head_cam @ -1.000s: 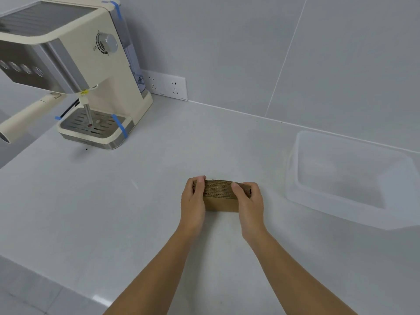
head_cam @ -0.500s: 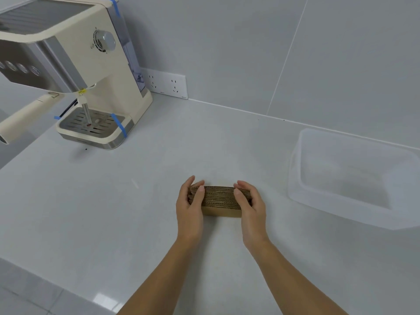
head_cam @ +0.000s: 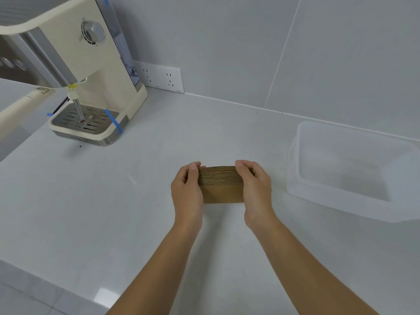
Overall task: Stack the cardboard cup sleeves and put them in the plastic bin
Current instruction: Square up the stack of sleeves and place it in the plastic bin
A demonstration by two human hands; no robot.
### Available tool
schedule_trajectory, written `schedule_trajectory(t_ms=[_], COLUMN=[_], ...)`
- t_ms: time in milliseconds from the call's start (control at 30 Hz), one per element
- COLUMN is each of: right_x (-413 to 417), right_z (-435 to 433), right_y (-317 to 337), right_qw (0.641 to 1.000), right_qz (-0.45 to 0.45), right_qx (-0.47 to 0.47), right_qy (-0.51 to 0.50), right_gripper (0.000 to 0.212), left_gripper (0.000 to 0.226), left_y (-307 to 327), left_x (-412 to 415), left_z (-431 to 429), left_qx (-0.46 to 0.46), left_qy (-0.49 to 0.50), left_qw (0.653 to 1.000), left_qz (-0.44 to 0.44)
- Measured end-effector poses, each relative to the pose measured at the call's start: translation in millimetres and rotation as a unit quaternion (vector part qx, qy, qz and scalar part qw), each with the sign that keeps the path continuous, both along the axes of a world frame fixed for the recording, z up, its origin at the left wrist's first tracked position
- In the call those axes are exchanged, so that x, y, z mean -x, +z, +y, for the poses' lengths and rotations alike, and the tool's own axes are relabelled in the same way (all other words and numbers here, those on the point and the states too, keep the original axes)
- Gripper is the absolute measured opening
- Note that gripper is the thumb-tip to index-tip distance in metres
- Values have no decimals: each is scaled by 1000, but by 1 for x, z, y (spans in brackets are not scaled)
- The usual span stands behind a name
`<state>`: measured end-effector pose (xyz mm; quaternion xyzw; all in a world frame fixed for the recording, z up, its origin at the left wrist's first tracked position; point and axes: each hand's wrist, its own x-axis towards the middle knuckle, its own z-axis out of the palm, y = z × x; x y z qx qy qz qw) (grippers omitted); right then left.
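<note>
Stack of brown cardboard cup sleeves (head_cam: 221, 186), pressed flat together and stood on edge at the middle of the white worktop (head_cam: 113, 212), corrugated edges facing up. Clamped end to end between two bare hands: left hand (head_cam: 187, 193) on the left end, thumb on the near face and fingers curled over the top; right hand (head_cam: 255, 189) on the right end, grip likewise closed round the stack. Whether raised or touching the worktop, impossible to tell. Just to the right, apart from the stack, a translucent plastic bin (head_cam: 295, 178) with nothing visible inside, set close to the grey tiled wall (head_cam: 250, 42). Far left, well apart, a cream espresso machine (head_cam: 91, 71) with blue tape strips on its drip tray (head_cam: 86, 123). Behind it, low on the wall, a white double socket plate (head_cam: 162, 79).
</note>
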<state>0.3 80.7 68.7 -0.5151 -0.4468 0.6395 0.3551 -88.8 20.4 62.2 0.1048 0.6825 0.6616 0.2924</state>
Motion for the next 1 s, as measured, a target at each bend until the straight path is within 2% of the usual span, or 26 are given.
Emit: schedule_trajectory(t_ms=[67, 200, 300, 400, 533, 600, 700, 833, 900, 1000], right_x=[-7, -12, -8, -4, -4, -7, -8, -4, -4, -3], right_z=[-11, -24, -18, -19, -20, -21, -22, -19, -20, -20], right_y=[-14, -38, -40, -40, -44, -47, -49, -47, -48, -49], right_qw=[999, 999, 997, 995, 994, 995, 996, 997, 996, 994], right_qz=[17, 34, 65, 67, 66, 75, 79, 57, 46, 78], right_qx=[-36, -17, 7, 2, -25, -32, -38, -43, -56, -56], right_qy=[-4, -3, -32, -68, -83, -65, -34, -36, -46, -61], right_gripper=[19, 40, 33, 12, 17, 16, 31, 16, 15, 15], left_gripper=[25, 43, 43, 38, 33, 27, 31, 21, 19, 23], left_y=[-10, -33, -33, -33, -35, -37, -41, -39, -38, -39], left_x=[0, -2, 3, 1, -7, -7, -4, 0, -2, -4], left_z=[-8, -19, -13, -14, -15, -15, -15, -14, -14, -13], left_qx=[-31, -14, -9, -6, -17, -20, -23, -16, -9, -15], left_qy=[-40, -98, -112, -108, -44, -40, -58, -89, -76, -53], left_qw=[999, 995, 994, 994, 999, 999, 998, 996, 997, 998], left_qz=[10, 7, -17, -27, -6, 18, 10, 2, 22, 37])
